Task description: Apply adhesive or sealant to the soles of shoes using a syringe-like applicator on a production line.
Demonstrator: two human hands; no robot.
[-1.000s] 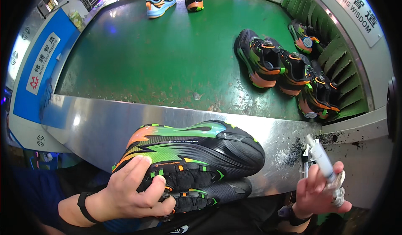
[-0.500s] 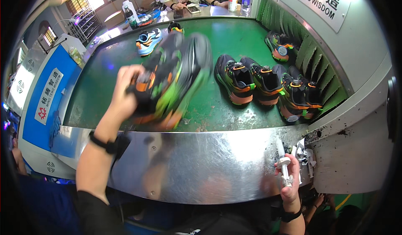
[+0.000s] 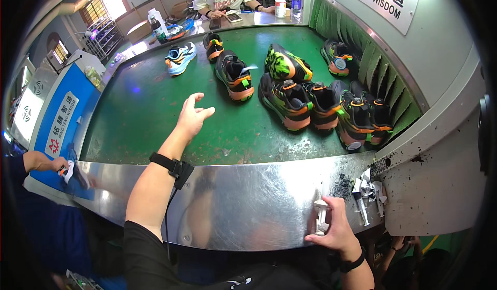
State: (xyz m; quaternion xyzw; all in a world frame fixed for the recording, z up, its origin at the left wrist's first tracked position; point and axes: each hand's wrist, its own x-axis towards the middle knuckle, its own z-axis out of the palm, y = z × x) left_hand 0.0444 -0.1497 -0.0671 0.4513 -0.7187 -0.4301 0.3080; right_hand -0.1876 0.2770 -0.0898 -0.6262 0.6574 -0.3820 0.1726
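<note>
Right hand (image 3: 336,227), lower right, is gripping a syringe (image 3: 321,215), long axis pointing up-frame, contents unclear; left hand (image 3: 191,118), centre-left, is hovering open, empty.

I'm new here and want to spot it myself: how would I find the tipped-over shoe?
Find the big green work surface. On its right half, look just beyond the nearest row of dark shoes for one shoe. Unlike its upright neighbours, it lies tipped, showing a bright green sole.

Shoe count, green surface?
9 visible: blue shoe far left; two dark shoes right of it; tipped shoe centre-right; two nearer shoes; pair by curtain, shoe behind. More may hide.
</note>
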